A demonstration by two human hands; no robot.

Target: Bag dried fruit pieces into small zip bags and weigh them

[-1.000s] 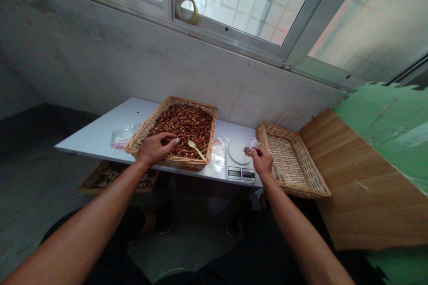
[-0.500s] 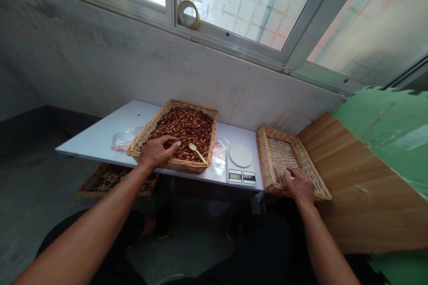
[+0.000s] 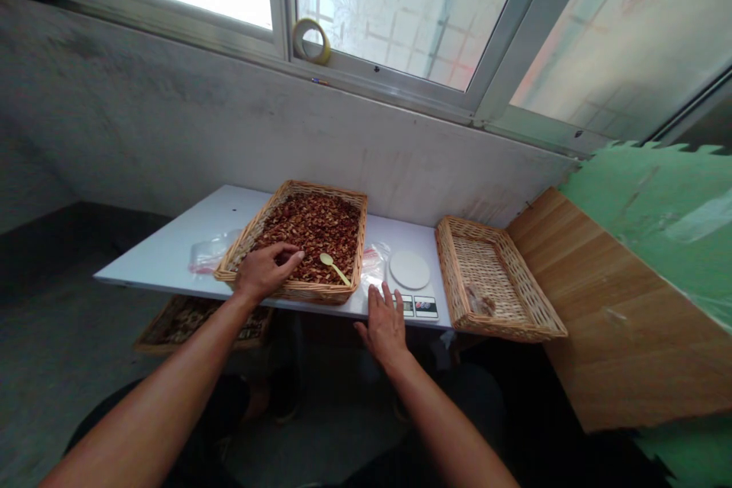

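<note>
My left hand [image 3: 264, 271] rests on the near edge of a wicker basket [image 3: 286, 290] filled with brown-red dried pieces, fingers curled loosely over them; what they hold, if anything, is hidden. A small pale spoon [image 3: 333, 265] lies in that basket to the right of the hand. My right hand [image 3: 384, 322] hovers open with fingers stretched out at the front edge of the white table [image 3: 171, 244], just left of a small white kitchen scale [image 3: 412, 278]. A small filled clear bag [image 3: 479, 302] lies in the second wicker basket [image 3: 503, 244] at the right.
Clear plastic bags lie left [image 3: 209, 252] and right [image 3: 374, 263] of the full basket. Another wicker basket [image 3: 183, 316] with brown pieces sits under the table. A tape roll [image 3: 310, 40] stands on the window sill. A wooden panel [image 3: 618, 320] and green board [image 3: 663, 213] stand at right.
My right hand carried a small bag from the scale to the right basket, left it there, and has moved left to the table's front edge. The left hand has stayed on the full basket.
</note>
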